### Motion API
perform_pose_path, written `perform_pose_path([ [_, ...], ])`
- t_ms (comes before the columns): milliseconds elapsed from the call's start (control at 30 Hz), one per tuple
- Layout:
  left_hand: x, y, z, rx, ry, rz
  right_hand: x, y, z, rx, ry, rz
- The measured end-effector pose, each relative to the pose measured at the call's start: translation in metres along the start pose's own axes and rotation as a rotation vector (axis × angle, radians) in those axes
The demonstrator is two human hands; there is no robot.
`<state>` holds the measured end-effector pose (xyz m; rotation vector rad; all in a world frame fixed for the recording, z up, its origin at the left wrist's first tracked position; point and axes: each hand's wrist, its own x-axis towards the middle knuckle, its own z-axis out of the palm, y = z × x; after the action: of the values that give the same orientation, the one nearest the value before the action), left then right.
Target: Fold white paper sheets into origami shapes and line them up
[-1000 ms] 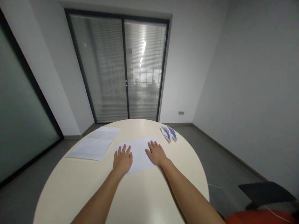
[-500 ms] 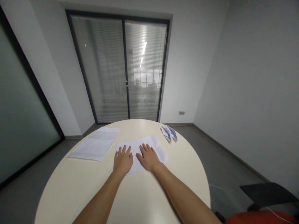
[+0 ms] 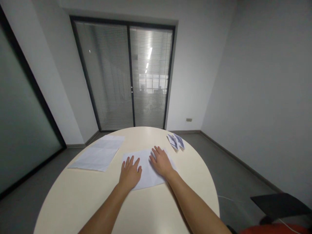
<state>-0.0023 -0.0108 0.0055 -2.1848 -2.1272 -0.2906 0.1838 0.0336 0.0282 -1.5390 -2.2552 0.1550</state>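
Observation:
A white sheet of paper point(image 3: 149, 177) lies on the round table in front of me. My left hand point(image 3: 130, 174) rests on the sheet's left part, palm down with the fingers spread. On its right part lies my right hand point(image 3: 161, 161), flat, fingers stretched forward and slightly apart. Both hands cover portions of the sheet, and neither grips it. Faint crease lines show on the paper between the hands.
The pale round table point(image 3: 80, 201) fills the foreground. Larger white paper point(image 3: 99, 154) lies at its left, and a folded paper piece point(image 3: 175, 142) with dark print stands near the far right edge. A black-and-red chair point(image 3: 280, 204) is at lower right.
My right hand has slid to the right and slightly forward over the sheet, widening the gap between the hands. My left hand has shifted slightly right and nearer, staying flat.

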Motion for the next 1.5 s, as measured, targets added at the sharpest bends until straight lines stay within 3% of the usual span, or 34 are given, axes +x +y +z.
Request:
perform_pose_path([
  [100,-0.002,0.006,-0.003,-0.038,-0.018,0.073,-0.004,-0.015,0.003,0.057,-0.138,-0.047],
  [200,-0.003,0.009,-0.007,-0.046,-0.051,0.056,-0.005,-0.013,0.003,0.039,-0.205,-0.024],
  [333,-0.005,0.007,-0.011,-0.029,-0.069,0.038,-0.003,0.004,-0.003,-0.025,-0.175,0.132],
  [433,-0.005,0.003,-0.010,-0.026,-0.062,0.014,-0.001,0.013,-0.008,-0.099,-0.080,0.239],
  [600,-0.002,0.001,-0.007,0.009,-0.010,-0.099,-0.004,0.001,-0.012,-0.052,0.000,0.088],
  [733,-0.001,0.002,-0.011,0.053,0.020,-0.162,-0.009,-0.012,-0.004,0.042,-0.127,-0.014],
  [900,-0.003,0.000,-0.015,0.083,0.036,-0.153,-0.005,-0.002,0.002,-0.002,-0.173,0.029],
  [1100,-0.002,-0.005,-0.012,0.068,0.021,-0.141,-0.001,0.011,-0.004,-0.094,-0.083,0.130],
  [1233,0.001,0.000,-0.010,0.058,0.006,-0.164,-0.004,-0.004,-0.009,-0.100,0.034,0.069],
  [1500,-0.002,0.006,-0.022,0.101,0.109,-0.170,-0.011,-0.016,-0.002,-0.060,-0.060,-0.015],
])
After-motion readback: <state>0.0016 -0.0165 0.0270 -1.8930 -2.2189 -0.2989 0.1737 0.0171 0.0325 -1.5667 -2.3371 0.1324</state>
